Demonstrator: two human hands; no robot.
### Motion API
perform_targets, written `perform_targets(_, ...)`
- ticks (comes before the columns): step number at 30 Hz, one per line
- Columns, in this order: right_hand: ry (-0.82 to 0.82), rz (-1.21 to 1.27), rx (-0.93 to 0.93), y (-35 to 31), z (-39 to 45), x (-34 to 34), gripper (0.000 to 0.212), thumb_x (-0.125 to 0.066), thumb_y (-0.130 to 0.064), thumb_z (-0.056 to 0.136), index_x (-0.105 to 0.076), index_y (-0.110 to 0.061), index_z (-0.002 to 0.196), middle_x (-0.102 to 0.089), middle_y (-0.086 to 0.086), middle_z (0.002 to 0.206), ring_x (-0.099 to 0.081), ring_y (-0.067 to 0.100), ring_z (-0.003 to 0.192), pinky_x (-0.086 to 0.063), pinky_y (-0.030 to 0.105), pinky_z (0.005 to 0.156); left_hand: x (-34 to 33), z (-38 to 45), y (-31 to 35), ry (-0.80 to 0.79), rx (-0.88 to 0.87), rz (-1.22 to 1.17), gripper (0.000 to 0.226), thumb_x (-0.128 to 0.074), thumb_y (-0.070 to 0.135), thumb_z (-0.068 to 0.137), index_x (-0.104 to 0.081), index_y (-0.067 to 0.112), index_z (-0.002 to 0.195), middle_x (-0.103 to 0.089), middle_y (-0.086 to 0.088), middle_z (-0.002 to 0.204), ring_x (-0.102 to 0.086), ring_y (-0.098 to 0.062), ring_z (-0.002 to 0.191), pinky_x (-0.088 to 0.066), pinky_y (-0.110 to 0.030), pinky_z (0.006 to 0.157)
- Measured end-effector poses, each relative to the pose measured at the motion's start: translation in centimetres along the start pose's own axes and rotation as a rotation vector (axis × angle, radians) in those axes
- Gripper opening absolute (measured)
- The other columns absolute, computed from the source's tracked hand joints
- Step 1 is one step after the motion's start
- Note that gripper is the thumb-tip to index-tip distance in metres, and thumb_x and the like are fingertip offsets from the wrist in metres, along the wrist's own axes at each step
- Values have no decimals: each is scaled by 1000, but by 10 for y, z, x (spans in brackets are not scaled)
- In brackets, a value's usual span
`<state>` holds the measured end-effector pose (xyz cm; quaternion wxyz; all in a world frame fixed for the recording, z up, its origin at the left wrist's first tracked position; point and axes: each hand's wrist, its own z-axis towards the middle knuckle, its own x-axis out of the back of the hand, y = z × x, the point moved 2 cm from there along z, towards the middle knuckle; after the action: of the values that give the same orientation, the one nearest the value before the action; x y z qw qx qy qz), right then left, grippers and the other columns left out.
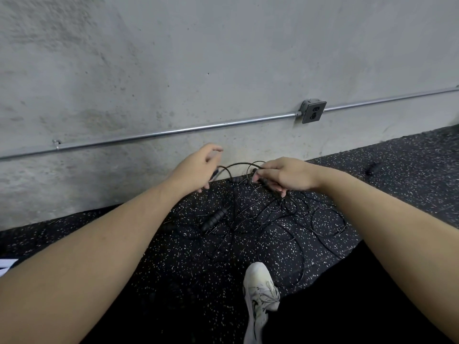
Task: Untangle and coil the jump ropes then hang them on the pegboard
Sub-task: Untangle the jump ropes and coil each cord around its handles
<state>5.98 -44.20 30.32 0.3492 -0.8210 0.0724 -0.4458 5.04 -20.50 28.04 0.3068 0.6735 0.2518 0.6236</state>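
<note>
We start with the ropes: thin black cords in a loose tangle on the speckled floor, right at the foot of the wall, loops crossing every which way. One handle lies flat in the heap, left of centre, and another handle sits further back by the wall, under an arch of cord that we lift between our two hands.

That arch is the point, we judge: raising one strand clear of the pile lets us see where it runs and which loops it passes through.

Our right hand has its fingers curled down, pinching a bunch of cord and what looks like a handle end, keeping that side anchored. Our left hand has the other end of the arch; its lower fingers seem curled on a dark piece, while the forefinger and thumb stick out loosely. The exact grip there is hard to make out.

Further out, our shoe plants just short of the tangle, so we crouch over it without treading on cord. A conduit runs along the wall to an outlet. No pegboard is in view, so hanging is a long way off; we're early in the untangling.
</note>
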Motion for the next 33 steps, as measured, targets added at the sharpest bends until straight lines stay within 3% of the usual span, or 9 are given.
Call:
perform_targets(3, 22, 19, 36, -9, 0, -1, 31, -36, -28, 111, -66, -27, 106, -50, -2, 59, -54, 22, 61, -52, 27, 65, -14, -13, 23, -146, -163, 37, 37, -38, 44, 108, -48, 40, 143, -62, 13, 113, -62, -8, 57, -51, -23, 48)
perform_targets(8, 31, 73, 66, -11, 0, -2, 26, -46, -34, 107, -69, -24, 100, -55, -3, 60, -56, 19, 59, -53, 29, 68, -16, -14, 30, -142, -258, 194, 26, -42, 44, 107, -64, 32, 112, -64, 7, 73, -54, -5, 51, -41, -24, 51)
perform_targets(13, 75, 112, 62, -7, 0, -2, 26, -54, -34, 104, -66, -18, 87, -73, 1, 75, -67, 20, 76, -48, 32, 87, -7, -11, 21, 45, -228, 101, 19, -42, 42, 107, -59, 33, 104, -71, 9, 93, -68, -25, 66, -55, -39, 56)
perform_targets(16, -35, -38, -76, 2, 3, -5, 26, -50, -39, 104, -65, -18, 102, -77, -3, 97, -69, 17, 102, -42, 33, 103, 2, -9, 13, 140, -179, 87, 17, -41, 42, 106, -56, 33, 104, -71, 4, 91, -70, -31, 70, -59, -47, 60)
perform_targets(19, -96, -171, -152, 8, 6, -9, 23, -45, -35, 107, -64, -22, 106, -75, -5, 105, -66, 11, 105, -38, 40, 113, 12, -1, 1, 244, -110, 96, 23, -39, 41, 108, -56, 27, 105, -72, 0, 91, -70, -30, 70, -61, -49, 64)
perform_targets(24, 10, -26, -70, -4, 5, -4, 25, -44, -24, 108, -65, -14, 98, -76, 3, 86, -68, 13, 70, -53, 65, 88, 21, 5, -18, 323, -29, 94, 17, -37, 39, 109, -50, 28, 106, -67, -3, 103, -68, -26, 64, -46, -35, 53)
perform_targets(29, 183, 197, 6, -18, 7, 2, 20, -48, -21, 107, -66, -13, 104, -77, 8, 85, -72, 20, 76, -59, 34, 74, 12, 1, -14, 416, -183, 299, 32, -47, 37, 107, -46, 20, 133, -44, -6, 129, -49, -16, 51, -43, -32, 44)
perform_targets(31, 233, 276, 34, -24, 7, 4, 19, -50, -22, 106, -67, -14, 103, -77, 9, 80, -71, 18, 69, -57, 28, 63, 1, -3, -4, 311, -261, 342, 28, -44, 39, 107, -53, 20, 126, -51, -4, 125, -55, -16, 59, -49, -32, 50)
perform_targets(33, 293, 351, 66, -29, 7, 8, 19, -51, -22, 106, -68, -13, 102, -74, 8, 75, -68, 17, 61, -56, 25, 56, -13, -9, 4, 36, -301, 358, 28, -40, 42, 108, -59, 24, 119, -62, 2, 116, -61, -11, 71, -52, -26, 61)
